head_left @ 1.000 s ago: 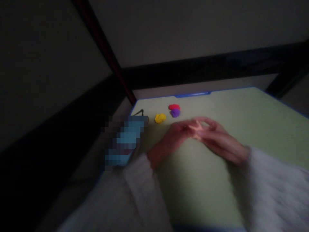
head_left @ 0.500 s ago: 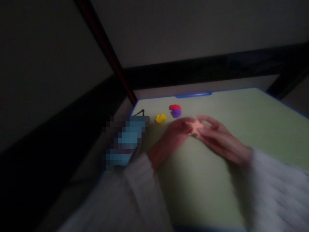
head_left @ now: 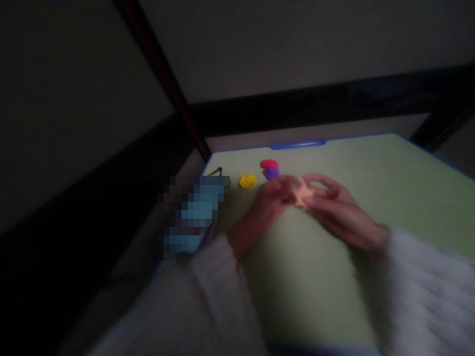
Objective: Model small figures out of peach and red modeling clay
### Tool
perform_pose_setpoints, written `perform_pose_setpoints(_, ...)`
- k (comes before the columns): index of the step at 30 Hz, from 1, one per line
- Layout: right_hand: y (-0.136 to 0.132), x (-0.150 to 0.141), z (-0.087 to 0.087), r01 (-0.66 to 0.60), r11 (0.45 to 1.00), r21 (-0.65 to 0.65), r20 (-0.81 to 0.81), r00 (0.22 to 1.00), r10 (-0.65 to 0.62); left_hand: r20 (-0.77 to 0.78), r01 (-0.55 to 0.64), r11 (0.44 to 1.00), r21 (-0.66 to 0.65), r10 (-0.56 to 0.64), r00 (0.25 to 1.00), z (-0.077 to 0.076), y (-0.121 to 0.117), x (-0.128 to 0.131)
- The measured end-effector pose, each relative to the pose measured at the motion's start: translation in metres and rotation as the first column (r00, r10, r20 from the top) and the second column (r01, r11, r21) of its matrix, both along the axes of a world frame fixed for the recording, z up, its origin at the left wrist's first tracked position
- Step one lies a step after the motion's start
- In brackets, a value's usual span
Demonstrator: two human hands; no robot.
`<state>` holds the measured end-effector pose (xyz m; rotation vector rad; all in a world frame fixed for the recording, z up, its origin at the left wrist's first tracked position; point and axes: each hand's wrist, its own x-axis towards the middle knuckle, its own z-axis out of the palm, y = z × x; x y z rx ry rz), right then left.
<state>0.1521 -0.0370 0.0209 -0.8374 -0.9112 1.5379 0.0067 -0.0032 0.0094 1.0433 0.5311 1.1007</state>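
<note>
My left hand (head_left: pixel 265 207) and my right hand (head_left: pixel 332 207) meet over a pale green mat (head_left: pixel 371 173), both in white sleeves. Between the fingertips of both hands is a small pink-orange piece of clay (head_left: pixel 302 194), pinched from each side. Just beyond the hands lie a yellow clay lump (head_left: pixel 247 180), a red clay lump (head_left: pixel 269 163) and a purple clay lump (head_left: pixel 271 172), none of them touched. The scene is dim and slightly blurred.
A blue-toned object (head_left: pixel 195 212), pixelated, lies at the mat's left edge. The mat has a blue rim with a handle (head_left: pixel 297 145) at the far side. A dark red-and-black bar (head_left: pixel 163 74) and black frame rails run behind.
The clay piece has gone from thin crossed strips to a more compact lump between the fingers. Both hands have shifted slightly away from me and closer together.
</note>
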Motion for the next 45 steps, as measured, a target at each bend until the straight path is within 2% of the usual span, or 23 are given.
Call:
perform_pose_setpoints(2, 0.002, 0.001, 0.0, 0.043, 0.999, 0.031, 0.035, 0.998, -0.044, -0.103, -0.14, 0.989, 0.052, 0.145, 0.984, -0.001, 0.002, -0.001)
perform_pose_setpoints(4, 0.003, 0.002, 0.0, 0.077, 0.995, 0.057, 0.082, 0.993, -0.081, -0.259, -0.248, 0.948, 0.197, 0.294, 0.92, -0.003, 0.004, -0.003)
perform_pose_setpoints(6, 0.004, 0.002, -0.001, 0.089, 0.993, 0.081, 0.119, 0.988, -0.099, -0.393, -0.232, 0.902, 0.364, 0.374, 0.84, -0.005, 0.003, -0.004)
perform_pose_setpoints(9, 0.004, 0.003, -0.003, 0.071, 0.991, 0.113, 0.155, 0.984, -0.088, -0.471, -0.153, 0.871, 0.468, 0.392, 0.79, -0.003, -0.002, -0.003)
perform_pose_setpoints(22, 0.002, -0.002, -0.005, 0.073, 0.989, 0.129, 0.178, 0.979, -0.095, -0.523, -0.148, 0.839, 0.523, 0.453, 0.722, 0.0, -0.009, 0.002)
perform_pose_setpoints(25, 0.003, -0.001, -0.006, 0.082, 0.991, 0.109, 0.186, 0.977, -0.102, -0.525, -0.135, 0.816, 0.562, 0.478, 0.704, -0.001, -0.009, 0.001)
perform_pose_setpoints(27, 0.003, 0.0, -0.006, 0.096, 0.991, 0.089, 0.2, 0.973, -0.112, -0.514, -0.127, 0.767, 0.629, 0.532, 0.672, -0.002, -0.008, 0.0)
perform_pose_setpoints(31, 0.004, 0.0, -0.004, 0.13, 0.988, 0.08, 0.241, 0.959, -0.146, -0.48, -0.065, 0.614, 0.787, 0.674, 0.562, -0.006, -0.006, -0.003)
perform_pose_setpoints(38, 0.002, -0.001, -0.002, 0.125, 0.989, 0.082, 0.282, 0.949, -0.143, -0.4, 0.116, 0.385, 0.916, 0.841, 0.364, -0.007, -0.006, -0.008)
perform_pose_setpoints(41, 0.003, 0.0, -0.003, 0.12, 0.99, 0.075, 0.25, 0.959, -0.135, -0.405, 0.227, 0.348, 0.91, 0.863, 0.302, -0.004, -0.006, -0.01)
perform_pose_setpoints(45, 0.005, 0.002, -0.004, 0.121, 0.99, 0.075, 0.211, 0.968, -0.134, -0.469, 0.356, 0.362, 0.862, 0.836, 0.284, 0.002, -0.008, -0.012)
